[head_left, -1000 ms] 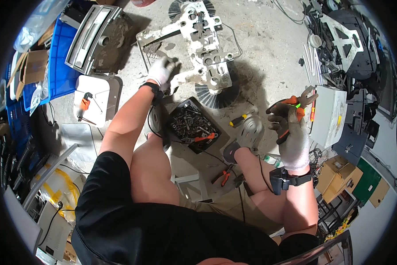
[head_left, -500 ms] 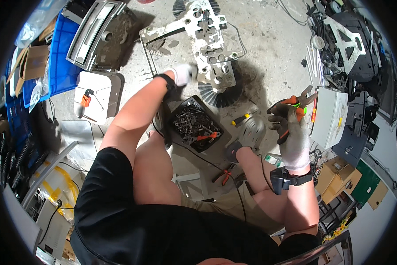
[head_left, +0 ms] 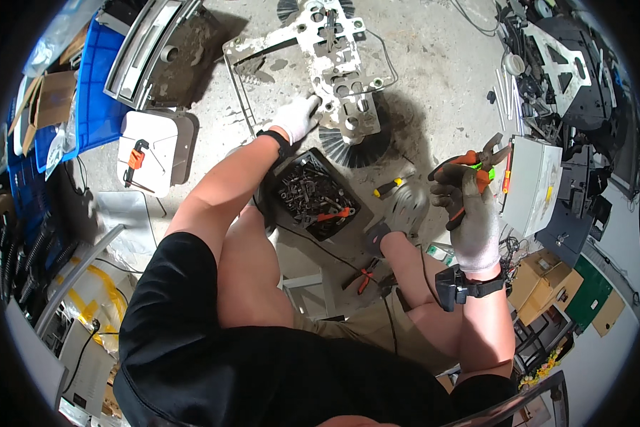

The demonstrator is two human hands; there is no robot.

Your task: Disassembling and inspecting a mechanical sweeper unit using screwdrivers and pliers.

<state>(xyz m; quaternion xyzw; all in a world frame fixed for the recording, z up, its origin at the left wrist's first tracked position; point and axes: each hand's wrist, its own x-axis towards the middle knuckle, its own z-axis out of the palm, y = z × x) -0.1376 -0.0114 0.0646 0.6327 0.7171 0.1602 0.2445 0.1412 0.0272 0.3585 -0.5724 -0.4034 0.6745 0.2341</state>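
Observation:
My left hand (head_left: 297, 118), in a whitish work glove, is at the near left edge of a dirty white metal frame (head_left: 337, 78). Its fingers look closed on that edge, with the fingertips partly hidden. The frame lies on the floor and carries a round black-bristled brush (head_left: 355, 148) at its near end, with a second brush at the far end. Off to the right, my gloved right hand (head_left: 469, 213) is closed around pliers (head_left: 489, 155) with orange and black handles, jaws upward. They are held apart from the frame.
A black tray (head_left: 355, 235) of loose metal fasteners stands between my legs, with an orange-handled adjustable wrench (head_left: 334, 215) on top. A yellow-and-black screwdriver (head_left: 387, 188) and red-handled pliers (head_left: 366, 276) lie nearby. A blue crate (head_left: 101, 89) is at left, a pale box (head_left: 532, 188) at right.
My left hand has moved slightly up and right, onto the frame's edge, and its blur has cleared. My right hand keeps its place with the pliers.

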